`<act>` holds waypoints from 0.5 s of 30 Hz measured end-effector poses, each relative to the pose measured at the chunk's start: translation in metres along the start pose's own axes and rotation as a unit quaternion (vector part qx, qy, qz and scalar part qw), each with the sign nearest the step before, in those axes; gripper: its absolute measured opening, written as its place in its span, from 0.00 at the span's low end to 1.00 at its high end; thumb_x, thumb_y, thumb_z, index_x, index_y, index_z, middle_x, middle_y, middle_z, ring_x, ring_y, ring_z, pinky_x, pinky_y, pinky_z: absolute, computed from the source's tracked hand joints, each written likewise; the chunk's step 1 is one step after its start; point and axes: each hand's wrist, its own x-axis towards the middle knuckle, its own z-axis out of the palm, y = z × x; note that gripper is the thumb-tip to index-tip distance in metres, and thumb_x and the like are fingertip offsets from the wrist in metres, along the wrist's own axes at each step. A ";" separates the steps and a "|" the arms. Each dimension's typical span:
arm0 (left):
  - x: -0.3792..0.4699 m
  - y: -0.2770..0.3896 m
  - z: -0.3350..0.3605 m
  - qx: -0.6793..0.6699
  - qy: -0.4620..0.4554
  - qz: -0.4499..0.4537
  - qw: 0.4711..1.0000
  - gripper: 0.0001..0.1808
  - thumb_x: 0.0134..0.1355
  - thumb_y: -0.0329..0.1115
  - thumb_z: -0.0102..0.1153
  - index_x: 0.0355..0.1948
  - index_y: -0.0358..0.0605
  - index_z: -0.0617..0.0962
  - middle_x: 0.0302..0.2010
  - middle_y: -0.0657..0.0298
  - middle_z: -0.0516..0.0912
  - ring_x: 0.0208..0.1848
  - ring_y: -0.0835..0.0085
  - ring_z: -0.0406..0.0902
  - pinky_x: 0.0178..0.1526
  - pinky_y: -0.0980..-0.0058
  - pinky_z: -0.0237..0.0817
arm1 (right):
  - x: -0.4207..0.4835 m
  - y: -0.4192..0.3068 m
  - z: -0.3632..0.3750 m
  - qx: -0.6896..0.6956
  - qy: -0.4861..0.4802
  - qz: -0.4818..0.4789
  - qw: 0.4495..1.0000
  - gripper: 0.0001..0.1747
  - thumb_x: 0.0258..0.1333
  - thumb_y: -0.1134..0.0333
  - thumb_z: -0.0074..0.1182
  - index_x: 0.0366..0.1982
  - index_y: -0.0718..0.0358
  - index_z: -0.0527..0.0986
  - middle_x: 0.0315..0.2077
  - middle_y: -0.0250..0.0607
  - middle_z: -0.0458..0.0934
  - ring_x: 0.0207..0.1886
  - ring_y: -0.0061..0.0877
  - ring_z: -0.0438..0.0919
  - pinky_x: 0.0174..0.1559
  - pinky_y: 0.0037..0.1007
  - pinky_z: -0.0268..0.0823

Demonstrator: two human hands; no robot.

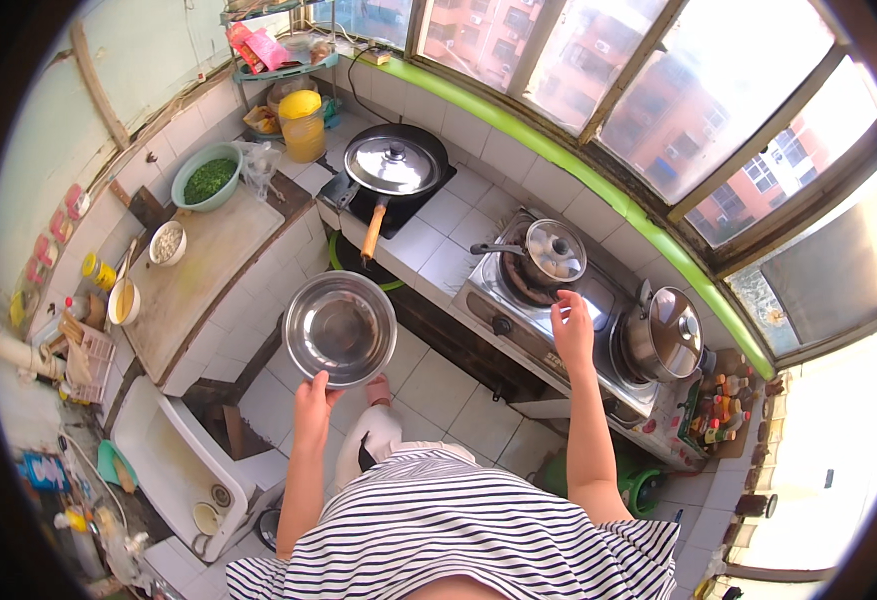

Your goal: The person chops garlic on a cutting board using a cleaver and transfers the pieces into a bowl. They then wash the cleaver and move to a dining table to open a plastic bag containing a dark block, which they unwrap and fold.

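Observation:
My left hand (315, 409) grips the near rim of a shiny stainless steel bowl (339, 328), thumb on the inside. The bowl has nothing in it and is held over the floor in front of me. My right hand (573, 331) is raised beside the gas stove (506, 304), fingers slightly bent and holding nothing. Just beyond its fingertips a small saucepan (551, 255) sits on the left burner. Its glass lid with a black knob is on, and pale rounded pieces show through. Whether the fingertips touch anything there I cannot tell.
A lidded frying pan (396, 159) with a wooden handle (373, 231) stands at the back. A larger lidded pot (662, 334) occupies the right burner. Left, a cutting board (206, 262) bears a bowl of chopped greens (210, 180) and two small bowls. A white sink (176, 457) is nearer.

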 end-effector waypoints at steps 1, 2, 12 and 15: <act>0.014 0.008 0.005 0.003 -0.016 -0.004 1.000 0.15 0.68 0.36 0.47 0.47 0.33 0.73 0.44 0.59 0.79 0.43 0.75 0.78 0.46 0.76 0.73 | 0.009 -0.004 0.006 0.017 -0.010 0.018 1.000 0.15 0.54 0.69 0.55 0.45 0.61 0.72 0.32 0.38 0.76 0.30 0.29 0.76 0.36 0.31 0.69; 0.030 0.015 0.011 0.005 -0.031 -0.007 0.999 0.15 0.68 0.35 0.48 0.47 0.33 0.73 0.43 0.59 0.79 0.43 0.75 0.78 0.46 0.75 0.73 | 0.021 -0.005 0.007 -0.003 -0.004 0.023 1.000 0.15 0.55 0.69 0.55 0.45 0.61 0.72 0.31 0.39 0.76 0.31 0.29 0.76 0.36 0.31 0.69; 0.119 0.069 0.046 0.054 -0.102 0.004 0.993 0.19 0.68 0.38 0.50 0.52 0.32 0.70 0.48 0.57 0.78 0.47 0.72 0.79 0.51 0.71 0.74 | 0.049 -0.012 0.051 -0.042 -0.022 0.076 0.996 0.15 0.56 0.71 0.53 0.46 0.64 0.72 0.33 0.38 0.75 0.31 0.26 0.75 0.39 0.29 0.68; 0.129 0.073 0.051 0.052 -0.096 0.011 0.994 0.19 0.68 0.38 0.50 0.52 0.32 0.71 0.48 0.57 0.78 0.47 0.72 0.79 0.51 0.71 0.74 | 0.054 -0.007 0.060 -0.029 -0.025 0.083 0.996 0.15 0.56 0.71 0.53 0.46 0.65 0.72 0.33 0.38 0.75 0.31 0.26 0.75 0.39 0.28 0.69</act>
